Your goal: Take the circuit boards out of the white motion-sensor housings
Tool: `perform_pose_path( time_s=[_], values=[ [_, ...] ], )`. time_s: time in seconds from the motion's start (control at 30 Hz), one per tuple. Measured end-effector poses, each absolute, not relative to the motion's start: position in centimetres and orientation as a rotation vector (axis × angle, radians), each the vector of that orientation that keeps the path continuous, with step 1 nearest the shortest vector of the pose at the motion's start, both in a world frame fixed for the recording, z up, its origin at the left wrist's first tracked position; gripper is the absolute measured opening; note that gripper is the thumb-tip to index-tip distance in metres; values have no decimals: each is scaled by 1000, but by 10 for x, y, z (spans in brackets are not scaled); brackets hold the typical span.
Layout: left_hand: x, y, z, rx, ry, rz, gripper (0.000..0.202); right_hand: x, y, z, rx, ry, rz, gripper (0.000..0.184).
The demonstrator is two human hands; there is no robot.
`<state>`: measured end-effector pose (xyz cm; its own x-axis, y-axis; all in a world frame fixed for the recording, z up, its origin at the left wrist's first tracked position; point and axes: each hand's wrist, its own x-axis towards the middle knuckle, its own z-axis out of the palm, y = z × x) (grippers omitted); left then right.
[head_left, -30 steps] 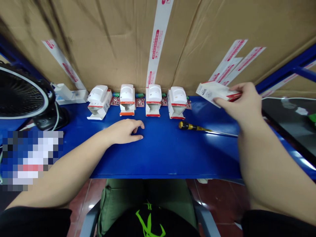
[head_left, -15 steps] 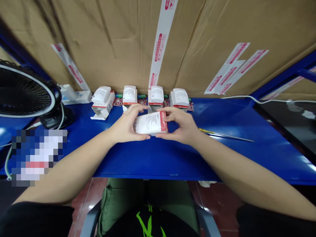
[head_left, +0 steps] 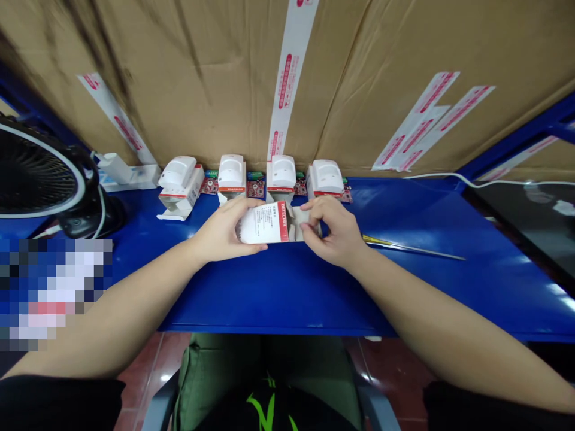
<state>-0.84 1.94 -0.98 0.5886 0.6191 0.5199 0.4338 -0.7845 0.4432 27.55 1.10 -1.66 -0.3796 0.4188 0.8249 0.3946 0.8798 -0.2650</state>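
Both my hands hold a small white box with a red band [head_left: 266, 222] just above the blue table [head_left: 296, 281], near its middle. My left hand [head_left: 222, 230] wraps round the box's left end. My right hand [head_left: 335, 230] pinches an open white flap at the box's right end. Behind the box, along the cardboard wall, stand several white detectors on their own opened boxes; the leftmost one [head_left: 179, 179] is tilted and another [head_left: 324, 178] stands at the right end. Red circuit boards [head_left: 255, 187] lie between them.
A screwdriver [head_left: 413, 249] lies on the table right of my right hand. A black desk fan [head_left: 40, 176] stands at the far left, with a white box [head_left: 123, 173] behind it. Taped cardboard [head_left: 287, 78] closes the back. A white cable [head_left: 494, 181] runs at the right.
My right hand brought the box from the far right to the middle, my left hand rose off the table to take it, and the box's right flap has now come open.
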Motion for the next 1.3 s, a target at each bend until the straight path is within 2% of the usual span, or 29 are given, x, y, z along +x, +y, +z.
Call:
perform_pose_path(
  time_s=[0.1,0.2,0.3,0.4,0.57,0.83,0.9,1.07,1.17,1.3],
  values=[
    [-7,17,-9,2653,940,1050,71,277,8,-15,-601,-2117,-52,20],
    [-6,13,-7,2795,1004,1062,64,275,2,-12,-584,-2168,-13,23],
    [-5,11,-6,2897,1038,1098,60,277,-1,-8,-574,-2162,77,11],
    [-4,11,-7,2946,1033,1161,60,279,-1,-3,-606,-2219,216,25],
    [-2,10,-9,3036,1034,1232,58,272,0,-6,-845,-2212,568,18],
    [17,-6,-11,3124,1043,1391,50,265,10,-25,-999,-1605,1313,32],
    [20,-12,-10,3136,1030,1425,52,269,14,-26,-964,-1615,1282,32],
    [20,-15,-12,3151,1024,1436,63,278,20,-25,-835,-1792,1027,17],
    [19,-12,-12,3121,1065,1436,65,273,18,-30,-854,-1750,1095,15],
    [12,-4,-6,3069,1062,1345,65,260,12,-33,-894,-1468,1351,19]
  ],
)
